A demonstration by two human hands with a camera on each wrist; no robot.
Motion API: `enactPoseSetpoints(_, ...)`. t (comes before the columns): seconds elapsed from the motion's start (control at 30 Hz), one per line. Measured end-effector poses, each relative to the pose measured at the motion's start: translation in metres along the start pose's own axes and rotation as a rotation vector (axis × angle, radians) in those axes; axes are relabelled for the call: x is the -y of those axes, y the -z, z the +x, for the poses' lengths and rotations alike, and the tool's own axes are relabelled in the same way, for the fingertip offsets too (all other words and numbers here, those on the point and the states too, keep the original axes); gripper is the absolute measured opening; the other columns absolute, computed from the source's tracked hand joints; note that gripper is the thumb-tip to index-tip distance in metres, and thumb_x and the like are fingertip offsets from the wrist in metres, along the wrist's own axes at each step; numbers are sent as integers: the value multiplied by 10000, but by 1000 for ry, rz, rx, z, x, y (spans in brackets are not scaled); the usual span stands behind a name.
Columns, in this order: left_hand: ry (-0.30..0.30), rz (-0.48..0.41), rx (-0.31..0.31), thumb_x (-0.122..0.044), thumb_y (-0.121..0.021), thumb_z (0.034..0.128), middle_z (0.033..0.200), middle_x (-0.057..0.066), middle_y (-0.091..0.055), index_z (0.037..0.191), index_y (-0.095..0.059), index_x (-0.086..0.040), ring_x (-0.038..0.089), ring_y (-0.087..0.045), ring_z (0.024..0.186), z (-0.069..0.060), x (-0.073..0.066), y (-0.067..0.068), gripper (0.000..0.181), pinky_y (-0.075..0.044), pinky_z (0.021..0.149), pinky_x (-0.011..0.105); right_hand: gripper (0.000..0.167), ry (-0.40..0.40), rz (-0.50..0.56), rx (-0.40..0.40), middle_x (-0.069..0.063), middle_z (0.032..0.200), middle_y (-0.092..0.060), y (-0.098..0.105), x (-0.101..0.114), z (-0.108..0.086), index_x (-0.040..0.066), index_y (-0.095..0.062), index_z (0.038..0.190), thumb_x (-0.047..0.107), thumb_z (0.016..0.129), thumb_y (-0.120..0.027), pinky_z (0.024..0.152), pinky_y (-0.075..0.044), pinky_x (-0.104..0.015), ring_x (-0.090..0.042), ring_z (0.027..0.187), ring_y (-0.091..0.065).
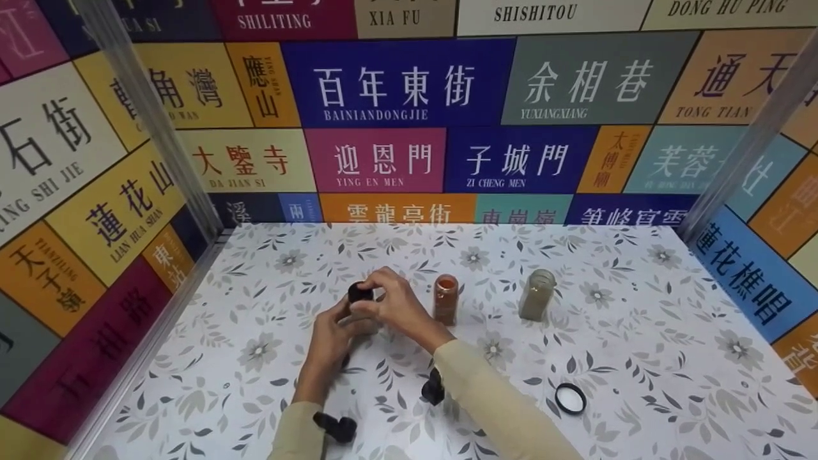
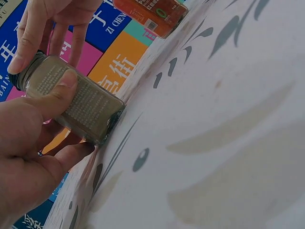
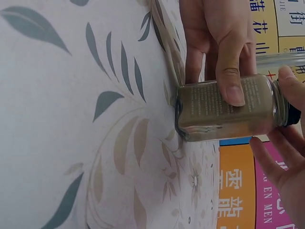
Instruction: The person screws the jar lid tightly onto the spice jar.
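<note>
My left hand (image 1: 329, 338) grips a square glass spice jar (image 2: 90, 102) of grey-brown powder around its sides, thumb across the printed text. The jar stands upright with its base at the tabletop. Above it, my right hand (image 1: 401, 306) pinches the black cap (image 1: 360, 292) at the jar's neck between thumb and fingers. To the right of the hands stands a jar of orange-red powder (image 1: 445, 301) with an uncovered mouth. Farther right is another uncapped jar, of grey-green powder (image 1: 537, 297). Whether the cap is tight or loose cannot be seen.
A black ring (image 1: 571, 398) lies at the right front of the table (image 1: 626, 358), which has a floral cover. Colourful panels with street names (image 1: 396, 83) enclose the back and sides. Black wrist cameras (image 1: 337, 427) sit on both forearms.
</note>
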State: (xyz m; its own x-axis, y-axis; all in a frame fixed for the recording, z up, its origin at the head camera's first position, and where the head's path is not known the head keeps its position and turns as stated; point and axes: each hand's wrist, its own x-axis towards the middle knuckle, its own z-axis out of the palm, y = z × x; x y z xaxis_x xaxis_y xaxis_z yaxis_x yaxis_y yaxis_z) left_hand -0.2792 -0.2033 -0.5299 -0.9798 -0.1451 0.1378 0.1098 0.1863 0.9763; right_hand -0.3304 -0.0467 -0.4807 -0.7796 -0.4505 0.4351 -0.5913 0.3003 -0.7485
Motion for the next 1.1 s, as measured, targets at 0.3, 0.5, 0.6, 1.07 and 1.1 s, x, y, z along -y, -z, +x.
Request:
enactPoseSetpoints(0.3,53,-21,-3,-105,-835,778,1391,38,-636,1420,-568,-196,251,-594,1284,-1,-3,-2,701,-450,1109,418,262,-7,94,51,-122,1255,-649,-1,-2,-4,24,-667,1131,146,905,-719,889,-593,-426,-264,1149,-636)
enactPoseSetpoints(0.5,50,-21,-2,-133,-842,765,1418,5,-614,1410,-578,-215,212,-547,1346,-1,-2,-1,702,-387,1173,428,242,2,95,48,-120,1184,-681,1,-3,-4,29,-671,1116,136,906,-726,881,-596,-381,-262,1114,-655)
enactPoseSetpoints(0.6,41,-19,-3,-119,-844,760,1393,-5,-635,1414,-575,-214,215,-600,1273,-1,-2,-1,713,-453,1107,403,254,-8,84,31,-111,1125,-672,0,-2,-3,30,-672,1054,180,875,-772,870,-600,-403,-247,1071,-651)
enactPoseSetpoints(1.07,44,-12,13,-162,-851,771,1373,-13,-651,1411,-577,-238,214,-603,1263,0,-1,0,700,-445,1107,405,214,-12,103,62,-135,1329,-617,2,-3,-4,28,-665,1060,142,887,-720,920,-581,-470,-289,1207,-609)
enactPoseSetpoints(1.1,49,-13,11,-161,-850,770,1378,-17,-647,1411,-576,-241,209,-597,1274,0,-1,0,701,-434,1121,409,235,-2,100,71,-133,1350,-615,2,-3,-4,31,-665,1107,123,893,-701,921,-583,-457,-290,1221,-609)
